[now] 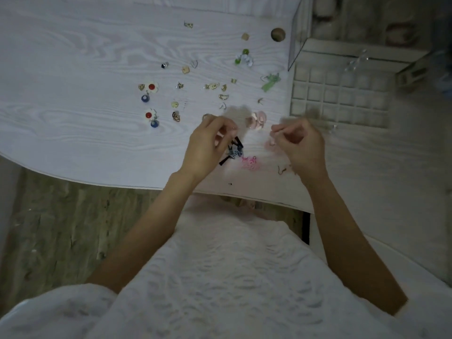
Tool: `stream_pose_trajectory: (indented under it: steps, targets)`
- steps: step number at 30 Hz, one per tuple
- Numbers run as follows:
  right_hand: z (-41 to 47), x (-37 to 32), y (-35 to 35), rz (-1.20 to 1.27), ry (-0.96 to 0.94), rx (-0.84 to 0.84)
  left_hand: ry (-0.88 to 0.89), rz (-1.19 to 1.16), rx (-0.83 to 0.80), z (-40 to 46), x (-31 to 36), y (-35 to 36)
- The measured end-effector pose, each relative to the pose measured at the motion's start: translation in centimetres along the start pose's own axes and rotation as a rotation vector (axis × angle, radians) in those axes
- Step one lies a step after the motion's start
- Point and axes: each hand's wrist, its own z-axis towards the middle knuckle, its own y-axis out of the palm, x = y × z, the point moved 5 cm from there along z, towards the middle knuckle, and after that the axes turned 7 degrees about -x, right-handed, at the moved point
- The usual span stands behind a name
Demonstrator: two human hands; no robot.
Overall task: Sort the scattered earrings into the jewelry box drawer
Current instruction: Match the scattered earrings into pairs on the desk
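1. Head view looks down on a white wood-grain table with the person's two bare forearms reaching over its near edge
2. Left hand hovers low over the table, fingers curled in toward the thumb; something small may be pinched at the tips, but the blur stops me telling
3. Right hand is held the same way, fingers bent and tips drawn together; I cannot tell if it holds anything
4. Between the hands lie a dark blue-and-black earring and, just beside it, a bright pink one
5. A pale pink flower pair sits just beyond the hands, and a small hook lies near the right wrist
6. Further left are two red-centred flower earrings with blue drops, well apart from the hands
7. Small gold studs are scattered across the middle of the table
8. Green ribbon earring and a green-and-white one lie toward the right, near the drawer
9. Drawer, a pale tray split into a grid of square cells, stands pulled out at the right, beyond the right hand; what is in its cells cannot be made out
10. Box it belongs to sits behind it, with clear walls
11. A brown round knob rests on the table just left of the box
12. White textured cloth covers the person's lap below
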Motion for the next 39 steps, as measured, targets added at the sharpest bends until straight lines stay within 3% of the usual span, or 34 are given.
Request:
stream_pose_trajectory:
  steps: [4,9,13,20,27,34,39]
  targets:
    - [-1.1,2.7,-4.6,0.013,0.054,0.123,0.023,0.037,-0.169,2.3,3.6,5.8]
    - [-0.5,4.4,-7.6,-0.46,0.008,0.167,0.125,0.179,-0.281,4.8,7.2,11.9]
    - [0.3,5.7,-7.8,-0.62,0.031,0.119,0.058,0.297,-0.35,6.4,7.0,14.6]
    - [-0.4,6.5,-9.1,-0.479,0.062,0.061,-0.031,0.289,-0.316,6.3,6.7,15.6]
    - [-1.0,8.0,-9.0,-0.572,0.076,-0.006,-0.007,0.303,-0.322,5.7,6.5,16.0]
    - [0.4,7.4,-7.8,-0.527,0.118,0.098,-0.044,0.347,-0.383,6.4,6.4,16.5]
    - [0.5,7.2,-7.3,-0.512,0.151,0.073,-0.028,0.313,-0.365,6.0,6.2,16.1]
